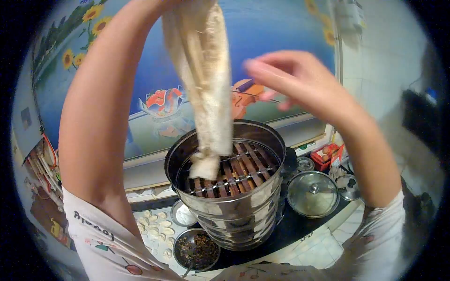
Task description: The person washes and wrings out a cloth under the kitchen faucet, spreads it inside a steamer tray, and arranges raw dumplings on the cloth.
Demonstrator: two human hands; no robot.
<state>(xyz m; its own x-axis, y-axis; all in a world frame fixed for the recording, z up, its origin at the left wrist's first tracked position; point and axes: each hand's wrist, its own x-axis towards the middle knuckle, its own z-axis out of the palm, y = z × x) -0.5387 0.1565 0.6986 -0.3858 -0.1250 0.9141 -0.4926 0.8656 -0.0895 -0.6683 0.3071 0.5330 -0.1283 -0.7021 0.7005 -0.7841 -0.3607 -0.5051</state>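
Note:
A damp, cream-coloured cloth (206, 89) hangs twisted over a tall metal steamer pot (229, 215). My left arm reaches up to the cloth's upper end at the top edge, where my left hand is mostly cut off and its fingers do not show. To the right of the cloth, my right hand (297, 82) is raised, blurred, with its fingers apart and nothing in them. The cloth's lower end reaches into the pot, by the dark wooden slatted rack (241, 171) inside.
At the pot's lower left are a bowl of chopped filling (197, 249), a bowl of white powder (183, 214) and several pale dumplings (157, 228). A glass-lidded pan (313, 194) stands right of the pot. Behind is a painted wall panel (281, 28).

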